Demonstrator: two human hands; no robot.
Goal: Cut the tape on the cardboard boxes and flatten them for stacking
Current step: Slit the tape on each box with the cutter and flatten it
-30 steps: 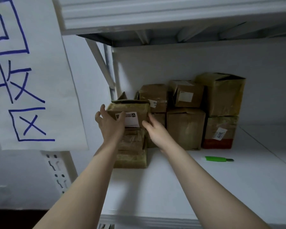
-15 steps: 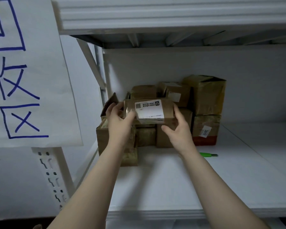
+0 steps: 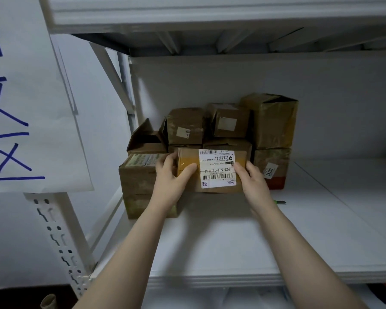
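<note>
Grips the labelled cardboard box at mid-frame with left hand and right hand curled round its ends, having pulled it off the stack toward the shelf front, so tape-cutting likely follows.

box brown, yellowish tape | label white, black barcodes | shelf white | sign white, blue strokes | cutter green
</note>
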